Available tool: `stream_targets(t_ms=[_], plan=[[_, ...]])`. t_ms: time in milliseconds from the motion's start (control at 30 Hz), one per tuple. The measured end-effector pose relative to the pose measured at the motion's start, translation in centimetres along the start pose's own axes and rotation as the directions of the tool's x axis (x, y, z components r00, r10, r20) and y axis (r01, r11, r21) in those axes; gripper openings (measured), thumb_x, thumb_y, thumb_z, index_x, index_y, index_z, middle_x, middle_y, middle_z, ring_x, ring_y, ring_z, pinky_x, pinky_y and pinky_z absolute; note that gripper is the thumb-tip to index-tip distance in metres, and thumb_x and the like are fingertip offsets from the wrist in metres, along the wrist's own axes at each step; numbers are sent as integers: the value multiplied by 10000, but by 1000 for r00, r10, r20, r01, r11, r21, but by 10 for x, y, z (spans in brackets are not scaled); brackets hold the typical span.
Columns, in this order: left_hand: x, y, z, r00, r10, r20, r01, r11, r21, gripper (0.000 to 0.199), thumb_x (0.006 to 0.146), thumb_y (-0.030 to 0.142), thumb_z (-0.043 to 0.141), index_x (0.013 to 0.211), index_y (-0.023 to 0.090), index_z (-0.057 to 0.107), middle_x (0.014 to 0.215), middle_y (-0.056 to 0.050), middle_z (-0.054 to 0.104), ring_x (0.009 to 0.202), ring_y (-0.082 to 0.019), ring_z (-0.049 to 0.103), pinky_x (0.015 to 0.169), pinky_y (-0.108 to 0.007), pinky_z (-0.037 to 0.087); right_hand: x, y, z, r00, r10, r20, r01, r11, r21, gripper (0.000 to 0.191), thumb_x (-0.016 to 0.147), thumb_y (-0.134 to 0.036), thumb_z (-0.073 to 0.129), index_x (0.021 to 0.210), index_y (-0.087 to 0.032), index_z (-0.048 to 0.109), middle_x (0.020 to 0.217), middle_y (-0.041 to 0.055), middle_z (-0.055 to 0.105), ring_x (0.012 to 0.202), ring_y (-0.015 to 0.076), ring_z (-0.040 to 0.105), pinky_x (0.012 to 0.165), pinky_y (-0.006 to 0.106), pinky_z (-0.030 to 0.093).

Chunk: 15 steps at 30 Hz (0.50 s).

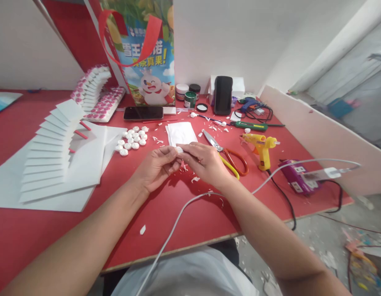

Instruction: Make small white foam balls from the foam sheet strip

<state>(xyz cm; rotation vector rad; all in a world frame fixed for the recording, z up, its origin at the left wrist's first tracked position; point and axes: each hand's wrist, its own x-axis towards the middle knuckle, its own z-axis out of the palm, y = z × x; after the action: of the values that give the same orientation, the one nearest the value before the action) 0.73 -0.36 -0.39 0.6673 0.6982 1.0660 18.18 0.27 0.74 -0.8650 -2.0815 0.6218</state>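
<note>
In the middle of the frame, a small white piece sits between the fingertips of both hands, lifted off the red desk. The fingers of the left hand pinch it from the left, and those of the right hand grasp it from the right.

The desk's front edge slants from lower centre up toward the right of the frame, well apart from the hands. Between them and that edge lies a stretch of red surface, crossed by a pale cable (one white scrap lies there too). Room is tighter elsewhere: white paper is just beyond the fingers, scissors are just beside the right hand, and a cluster of white rolls lies near, up and left.

The piece's visible face points up toward the camera; fingers cover too much to tell its long axis.
</note>
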Motion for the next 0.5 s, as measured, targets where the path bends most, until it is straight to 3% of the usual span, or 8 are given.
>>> stream_targets(t_ms=[67, 167, 300, 500], plan=[[1, 0, 0, 1000, 10, -14, -10, 1000, 5, 312, 606, 316, 961, 689, 116, 737, 590, 5, 625, 509, -42, 546, 505, -122, 453, 0, 1, 2, 1000, 12, -5, -12, 1000, 19, 218, 1013, -276, 539, 1011, -162, 724, 780, 32, 614, 720, 140, 585, 701, 269, 457], [2, 3, 1, 999, 19, -32, -19, 1000, 10, 288, 626, 297, 951, 715, 117, 744, 616, 12, 628, 520, -41, 543, 515, -129, 456, 1, 3, 4, 991, 133, 3, -132, 979, 152, 251, 978, -310, 588, 1139, -162, 711, 840, 32, 637, 741, 139, 589, 707, 278, 474], [4, 8, -4, 1000, 12, -25, -11, 998, 60, 301, 662, 336, 927, 692, 118, 722, 629, -1, 639, 516, -47, 538, 494, -142, 433, 2, 6, 4, 953, 287, 99, -303, 884, 355, 576, 882, -350, 693, 1414, -172, 561, 852, -7, 621, 610, 96, 493, 588, 257, 438], [5, 7, -15, 1000, 8, 19, -12, 964, 265, 318, 753, 419, 856, 752, 129, 724, 656, -17, 637, 547, -73, 549, 503, -177, 420, 2, 2, 2, 961, 275, 42, -277, 932, 233, 251, 895, -265, 636, 1117, -175, 709, 776, -9, 634, 643, 96, 528, 628, 249, 444]])
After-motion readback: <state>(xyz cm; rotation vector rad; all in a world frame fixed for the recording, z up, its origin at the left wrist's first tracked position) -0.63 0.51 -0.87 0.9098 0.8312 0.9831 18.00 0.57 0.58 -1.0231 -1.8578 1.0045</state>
